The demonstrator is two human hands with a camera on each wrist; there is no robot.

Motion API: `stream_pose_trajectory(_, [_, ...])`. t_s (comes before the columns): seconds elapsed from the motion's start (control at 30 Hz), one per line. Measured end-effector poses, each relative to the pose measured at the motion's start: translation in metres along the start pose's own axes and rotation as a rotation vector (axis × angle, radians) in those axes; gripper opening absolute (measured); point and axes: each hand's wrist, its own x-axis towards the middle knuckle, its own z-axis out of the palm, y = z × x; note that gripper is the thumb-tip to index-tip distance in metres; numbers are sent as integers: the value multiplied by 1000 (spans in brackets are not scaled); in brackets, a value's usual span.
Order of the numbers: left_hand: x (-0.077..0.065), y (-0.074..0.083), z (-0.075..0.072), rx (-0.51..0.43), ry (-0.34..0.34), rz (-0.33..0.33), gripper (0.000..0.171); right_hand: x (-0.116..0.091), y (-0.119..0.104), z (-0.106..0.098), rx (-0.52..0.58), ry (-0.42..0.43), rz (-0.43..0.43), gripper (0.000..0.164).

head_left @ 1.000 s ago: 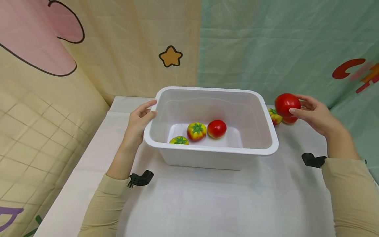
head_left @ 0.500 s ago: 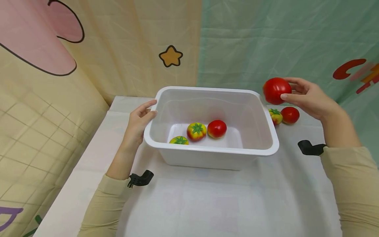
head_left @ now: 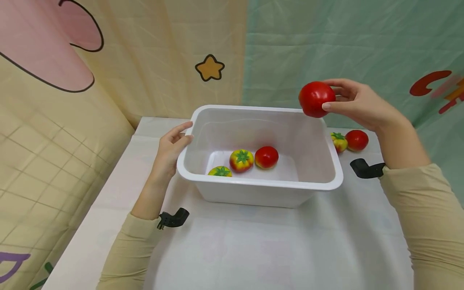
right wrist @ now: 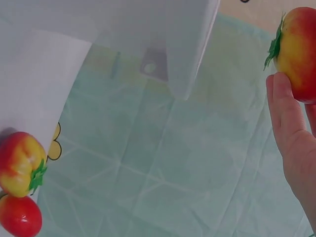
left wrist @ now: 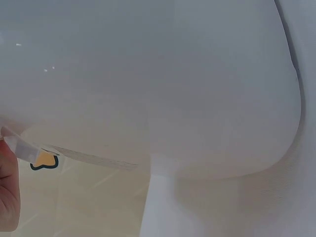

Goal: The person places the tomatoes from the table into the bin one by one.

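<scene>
In the head view my right hand (head_left: pixel 362 100) holds a red toy tomato (head_left: pixel 315 98) between thumb and fingers, above the back right corner of a white plastic bin (head_left: pixel 253 183). The right wrist view shows the yellow side and green leafy top of this held tomato (right wrist: pixel 298 54). My left hand (head_left: pixel 170 149) grips the bin's left rim with thumb and fingers. Inside the bin lie a red tomato (head_left: pixel 266 157), a yellow-red tomato (head_left: pixel 241 161) and another yellow-red tomato (head_left: pixel 220 171), partly hidden by the front wall.
Right of the bin, a yellow-red tomato (head_left: pixel 338 142) and a red tomato (head_left: pixel 357 140) lie side by side on the white-covered table (head_left: pixel 232 245). Printed cloth hangings (head_left: pixel 282 52) stand close behind the table and at its left.
My right hand has lifted the tomato from the right of the bin and carried it up and left, over the bin's back right corner. My left hand stays on the rim.
</scene>
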Motion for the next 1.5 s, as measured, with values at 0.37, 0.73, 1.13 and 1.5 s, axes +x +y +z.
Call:
stream_pose_trajectory(0.37, [0, 0, 1, 12, 8, -2, 43, 9, -25, 19, 19, -76, -49, 59])
stream_pose_trajectory(0.73, [1, 0, 1, -2, 12, -9, 43, 19, -41, 41, 81, -145, -110, 60])
stream_pose_trajectory(1.13, [0, -1, 1, -9, 2, 6, 43, 32, -44, 70, 101, -224, -138, 54])
stream_pose_trajectory(1.5, [-1, 0, 1, -12, 11, 3, 43, 46, -42, 103, 86, -317, -94, 56])
